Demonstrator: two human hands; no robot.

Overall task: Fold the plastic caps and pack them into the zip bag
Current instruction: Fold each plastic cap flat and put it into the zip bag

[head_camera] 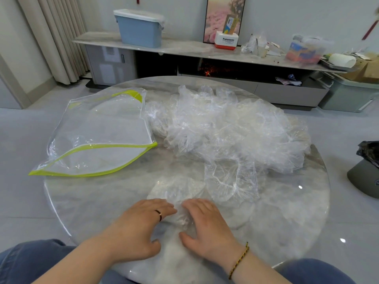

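Marble-look round tabletop [102, 201], glossy, carries everything.

Pile of plastic caps [225, 128]: clear crumpled film, heaped on the far-right half of the tabletop, and its left edge touches the zip bag.

Zip bag [106, 128]: clear with lime-green trim, lying flat on the left side. Its near-left corner overhangs the tabletop rim. The mouth faces the near side and gapes open. Some crinkled film shows through its wall; cannot tell whether that is a cap inside.

One loose cap [229, 181] sits just at the near edge of the pile, part-opened, elastic rim visible, touched by neither hand.

Cap being worked [176, 189]: flattened on the near-centre tabletop, well apart from the bag mouth. Its far part fans out beyond the fingertips and its near part lies under and between both hands.

Left grip [139, 228]: palm down, fingers extended and close together, resting on the cap's left side, thumb splayed toward the body.

Right grip [207, 228]: same posture, flat on the cap's right side, thumb out. Neither pinches the film, and the index fingers are near each other with film bunched in the gap.

Ring [159, 214] is on a left finger, and a braided bracelet [240, 259] is on the right wrist.
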